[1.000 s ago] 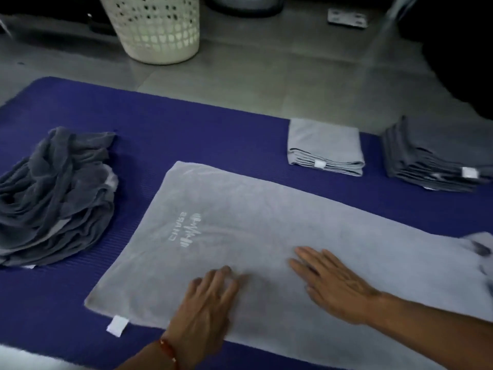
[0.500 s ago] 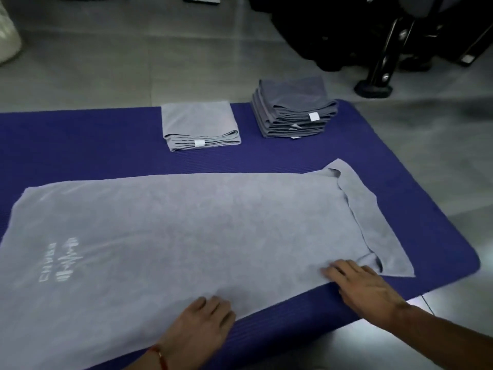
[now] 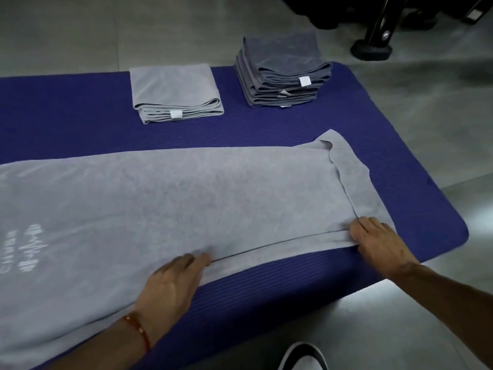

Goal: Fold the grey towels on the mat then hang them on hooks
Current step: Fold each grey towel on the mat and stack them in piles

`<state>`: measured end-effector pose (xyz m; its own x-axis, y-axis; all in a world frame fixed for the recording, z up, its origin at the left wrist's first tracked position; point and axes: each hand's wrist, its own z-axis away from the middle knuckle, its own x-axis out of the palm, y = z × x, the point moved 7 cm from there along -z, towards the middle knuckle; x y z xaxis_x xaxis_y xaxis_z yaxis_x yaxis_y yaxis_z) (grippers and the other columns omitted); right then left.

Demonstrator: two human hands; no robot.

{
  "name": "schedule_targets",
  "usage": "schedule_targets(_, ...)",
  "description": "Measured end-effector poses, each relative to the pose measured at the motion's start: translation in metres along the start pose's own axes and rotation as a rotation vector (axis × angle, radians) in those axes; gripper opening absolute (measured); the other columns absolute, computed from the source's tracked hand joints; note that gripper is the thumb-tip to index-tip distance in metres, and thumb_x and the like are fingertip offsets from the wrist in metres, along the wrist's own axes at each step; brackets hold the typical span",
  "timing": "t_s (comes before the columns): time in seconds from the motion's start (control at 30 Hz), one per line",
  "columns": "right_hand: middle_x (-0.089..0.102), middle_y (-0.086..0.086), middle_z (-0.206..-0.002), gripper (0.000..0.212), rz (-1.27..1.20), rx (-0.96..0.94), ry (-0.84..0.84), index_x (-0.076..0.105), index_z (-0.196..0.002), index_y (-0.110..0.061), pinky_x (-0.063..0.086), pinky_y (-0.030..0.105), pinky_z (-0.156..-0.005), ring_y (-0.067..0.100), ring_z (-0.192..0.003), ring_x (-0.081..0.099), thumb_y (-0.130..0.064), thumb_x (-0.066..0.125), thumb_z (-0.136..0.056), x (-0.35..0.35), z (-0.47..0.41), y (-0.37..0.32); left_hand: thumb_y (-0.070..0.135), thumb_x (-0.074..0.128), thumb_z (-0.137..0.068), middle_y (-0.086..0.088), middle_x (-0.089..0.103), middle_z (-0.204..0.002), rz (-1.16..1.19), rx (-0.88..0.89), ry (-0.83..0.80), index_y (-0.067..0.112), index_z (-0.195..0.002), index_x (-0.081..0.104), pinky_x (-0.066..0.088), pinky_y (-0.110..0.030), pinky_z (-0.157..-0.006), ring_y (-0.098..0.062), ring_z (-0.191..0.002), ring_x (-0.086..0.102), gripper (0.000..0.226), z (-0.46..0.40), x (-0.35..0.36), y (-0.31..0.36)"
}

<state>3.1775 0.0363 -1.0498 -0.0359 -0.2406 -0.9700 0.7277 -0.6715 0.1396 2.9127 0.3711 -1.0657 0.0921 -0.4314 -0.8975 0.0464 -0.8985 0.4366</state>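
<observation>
A large light grey towel (image 3: 186, 196) lies spread flat across the purple mat (image 3: 66, 108), with white lettering near its left end and its right end turned over in a narrow flap. My left hand (image 3: 170, 284) lies on the towel's near edge, fingers pinching it. My right hand (image 3: 381, 244) grips the same edge at the near right corner, fingers curled. Between my hands the edge is raised into a thin fold line. Behind it on the mat lie a folded light grey towel (image 3: 173, 86) and a stack of folded dark grey towels (image 3: 285, 68).
The mat's right end and near edge border grey tiled floor (image 3: 413, 142). A black stand foot (image 3: 370, 49) and dark objects sit at the back right. The tip of a white shoe (image 3: 304, 356) shows at the bottom.
The view has swung right, away from the crumpled towel pile and basket. Both hands slid from the towel's middle to its near edge, the right reaching the right corner, and the edge now lifts slightly.
</observation>
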Motion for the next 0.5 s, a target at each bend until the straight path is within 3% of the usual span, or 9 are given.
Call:
schedule_targets(0.1, 0.065, 0.002, -0.100, 0.036, 0.090, -0.081, 0.003, 0.064, -0.094, -0.022, 0.048, 0.045, -0.090, 0.025, -0.092, 0.062, -0.006, 0.082, -0.066, 0.001, 0.007, 0.008, 0.022, 0.052, -0.087, 0.000, 0.061, -0.103, -0.132, 0.146, -0.084, 0.023, -0.113, 0.061, 0.057, -0.030, -0.068, -0.020, -0.080, 0.064, 0.028, 0.007, 0.005, 0.007)
schedule_targets(0.2, 0.067, -0.002, -0.102, 0.035, 0.053, -0.011, 0.021, 0.065, -0.091, -0.027, 0.037, 0.044, -0.090, 0.023, -0.097, 0.060, -0.010, 0.084, -0.066, 0.002, 0.017, 0.024, 0.042, 0.053, -0.086, -0.005, 0.062, -0.104, -0.218, 0.145, -0.118, 0.016, -0.108, 0.063, 0.059, -0.035, -0.067, -0.023, -0.082, 0.065, 0.036, 0.010, 0.007, 0.014)
schedule_targets(0.27, 0.068, -0.003, -0.100, 0.039, 0.022, -0.008, 0.031, 0.067, -0.090, -0.027, 0.040, 0.046, -0.085, 0.023, -0.096, 0.059, -0.007, 0.086, -0.063, 0.003, 0.022, 0.026, 0.031, 0.071, -0.075, -0.009, 0.061, -0.102, -0.300, 0.196, -0.131, 0.013, -0.101, 0.066, 0.058, -0.036, -0.064, -0.026, -0.080, 0.066, 0.032, 0.008, 0.006, 0.023)
schedule_targets(0.33, 0.068, -0.001, -0.098, 0.041, 0.003, -0.030, 0.037, 0.068, -0.090, -0.024, 0.046, 0.048, -0.080, 0.026, -0.094, 0.061, -0.003, 0.088, -0.060, 0.001, 0.025, 0.024, 0.008, 0.084, -0.051, -0.012, 0.063, -0.095, -0.367, 0.232, -0.154, 0.009, -0.091, 0.071, 0.056, -0.037, -0.062, -0.028, -0.077, 0.064, 0.042, 0.006, 0.007, 0.030)
schedule_targets(0.4, 0.067, 0.001, -0.097, 0.042, 0.001, -0.030, 0.042, 0.070, -0.089, -0.022, 0.050, 0.048, -0.075, 0.027, -0.092, 0.062, 0.000, 0.090, -0.058, -0.001, 0.025, 0.025, 0.001, 0.078, -0.051, -0.013, 0.062, -0.089, -0.411, 0.277, -0.118, 0.008, -0.085, 0.070, 0.053, -0.037, -0.061, -0.029, -0.075, 0.060, 0.035, 0.003, 0.004, 0.038)
schedule_targets(0.5, 0.062, 0.003, -0.099, 0.041, 0.056, -0.041, 0.005, 0.072, -0.089, -0.017, 0.051, 0.046, -0.077, 0.027, -0.096, 0.058, 0.000, 0.089, -0.056, -0.004, 0.027, 0.025, 0.007, 0.058, -0.071, -0.008, 0.059, -0.081, -0.320, 0.381, -0.098, 0.013, -0.078, 0.064, 0.050, -0.034, -0.059, -0.025, -0.069, 0.056, 0.011, 0.009, 0.010, 0.050)
